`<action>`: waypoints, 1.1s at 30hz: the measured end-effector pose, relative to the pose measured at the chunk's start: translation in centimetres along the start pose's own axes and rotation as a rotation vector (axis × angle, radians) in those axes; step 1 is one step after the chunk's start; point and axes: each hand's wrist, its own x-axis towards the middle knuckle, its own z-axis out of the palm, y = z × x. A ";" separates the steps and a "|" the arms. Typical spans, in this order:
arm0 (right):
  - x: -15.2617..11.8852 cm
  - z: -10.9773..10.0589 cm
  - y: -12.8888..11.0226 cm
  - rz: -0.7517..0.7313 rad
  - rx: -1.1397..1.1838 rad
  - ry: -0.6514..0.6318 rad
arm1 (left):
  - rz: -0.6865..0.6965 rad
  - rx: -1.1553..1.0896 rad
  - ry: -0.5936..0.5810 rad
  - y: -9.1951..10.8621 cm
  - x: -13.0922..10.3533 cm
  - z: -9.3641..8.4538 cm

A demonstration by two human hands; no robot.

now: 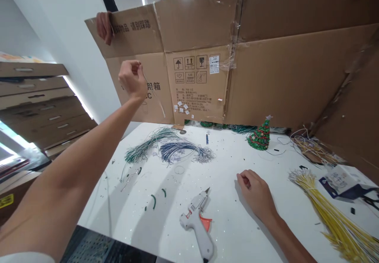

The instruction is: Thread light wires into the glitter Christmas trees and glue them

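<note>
My left hand (132,76) is raised in front of the cardboard sheet, its fingers pinched on a thin pale strand (160,104) that hangs down to the right. On the white table, my right hand (253,188) rests with its fingers curled; whether anything is inside them is hidden. Left of it lies a white glue gun (197,223) with an orange trigger. Bundles of green wire (148,144) and blue wire (180,149) lie farther back. A small decorated green tree (261,136) stands upright near the cardboard.
A tall cardboard sheet (195,26) stands along the back, another person's hand (104,28) at its upper left edge. Yellow strands (328,211), a white and blue box (345,182) and black scissors (371,200) lie at right. Green scraps (154,201) dot the table (118,215).
</note>
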 end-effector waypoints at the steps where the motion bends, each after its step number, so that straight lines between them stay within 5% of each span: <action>1: 0.0 0.0 0.0 0.013 0.015 -0.003 | 0.010 -0.019 0.031 0.9 0.6 -0.2; 5: 0.1 -0.3 0.0 0.048 0.067 0.009 | 0.135 -0.253 0.184 4.9 1.4 -1.1; 9: 0.2 -0.7 -0.3 0.063 0.107 0.052 | 0.218 -0.459 0.163 10.0 -1.1 -1.8; 15: 0.9 -1.8 0.1 0.121 0.210 0.185 | 0.248 -0.849 -0.283 16.2 -7.7 -3.5; 20: 1.1 -3.4 -0.1 0.198 0.334 0.262 | 0.018 -1.125 -0.576 19.0 -12.5 -5.4; 24: 0.0 -5.1 -3.4 0.165 0.489 0.157 | -0.044 -1.192 -0.836 22.0 -16.0 -7.9; 29: -2.5 -7.3 -9.1 0.078 0.902 -0.022 | -0.077 -1.262 -1.028 25.4 -18.4 -10.8; 33: -4.6 -8.5 -11.4 0.158 0.915 0.042 | -0.089 -1.269 -1.115 26.8 -18.8 -12.6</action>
